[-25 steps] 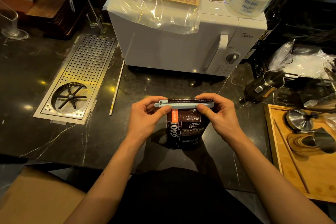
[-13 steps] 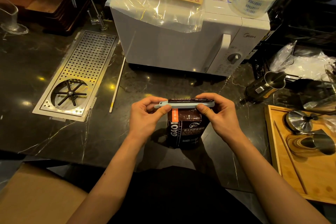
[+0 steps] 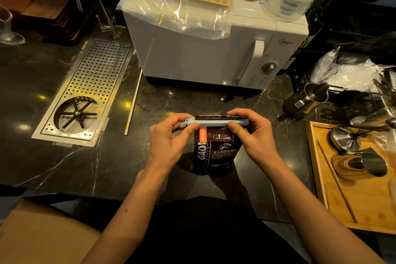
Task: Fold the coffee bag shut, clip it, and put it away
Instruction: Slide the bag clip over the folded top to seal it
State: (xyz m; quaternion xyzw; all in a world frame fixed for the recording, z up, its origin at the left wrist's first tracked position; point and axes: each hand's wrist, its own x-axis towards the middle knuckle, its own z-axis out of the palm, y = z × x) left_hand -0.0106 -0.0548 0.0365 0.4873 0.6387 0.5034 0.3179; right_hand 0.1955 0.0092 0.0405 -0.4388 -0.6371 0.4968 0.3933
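A coffee bag (image 3: 214, 152) stands upright on the dark bench (image 3: 64, 156) between two hands, its folded top caught in a pale blue clip (image 3: 214, 122). The left hand (image 3: 169, 141) pinches the clip's free end between thumb and fingers; the right hand (image 3: 252, 135) pinches the other end, thumb pressed on the front of the bar.

The risk lies in the latch: if the end under the left hand is not fully snapped home, the clip could spring open and the fold unroll. Uneven pressure from the two hands could also tip the bag toward the bench edge just below the wrists.

Whether the clip is already locked cannot be made out, since fingers cover both ends. The back of the fold is hidden behind the bar, and where the bag is to be stored is not evident.
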